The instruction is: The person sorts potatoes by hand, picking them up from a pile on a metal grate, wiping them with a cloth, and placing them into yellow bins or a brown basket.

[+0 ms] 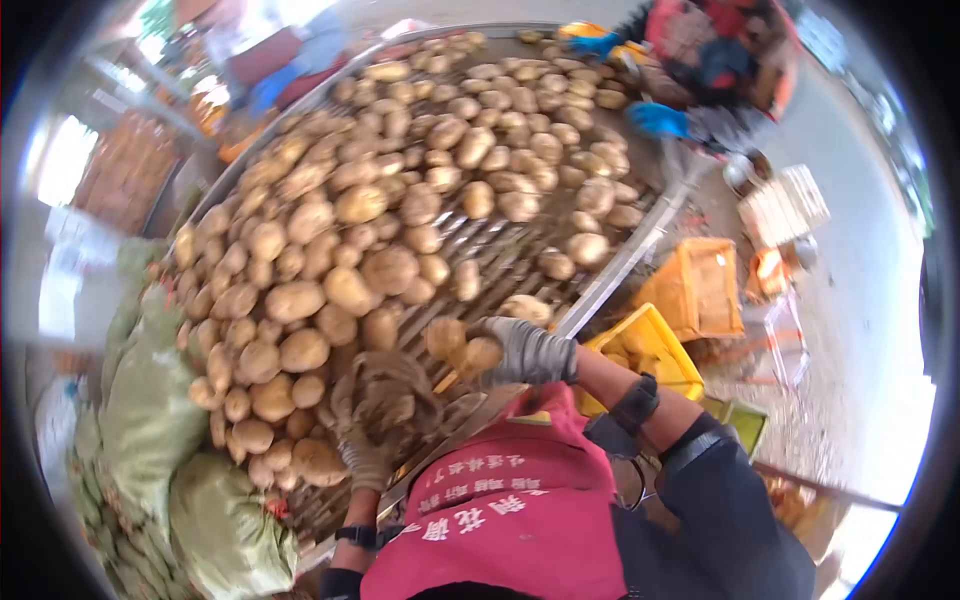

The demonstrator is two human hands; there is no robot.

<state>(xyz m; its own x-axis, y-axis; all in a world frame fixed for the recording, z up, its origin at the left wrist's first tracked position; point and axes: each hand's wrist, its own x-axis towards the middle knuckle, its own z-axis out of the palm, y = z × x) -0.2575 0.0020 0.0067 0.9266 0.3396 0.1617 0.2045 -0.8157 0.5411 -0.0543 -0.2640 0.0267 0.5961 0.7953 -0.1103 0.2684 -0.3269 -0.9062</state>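
Many brown potatoes [295,300] lie heaped on a slatted metal table [490,240]. My right hand [525,350], in a grey glove, is at the near edge with its fingers closed round a potato [482,355]. Another potato [445,338] lies just left of that one. My left hand [365,455], also gloved, reaches over the slats at the near left, beside the heap. Its fingers are smeared by motion around a brown, muddy mass [390,400], so their grip cannot be made out.
Green sacks [225,520] stand at the left. A yellow crate [655,350] with potatoes and an orange crate [705,290] stand at the right. Across the table, a co-worker's blue-gloved hands [658,120] are over its far right edge. The metal rim [625,270] runs along the right.
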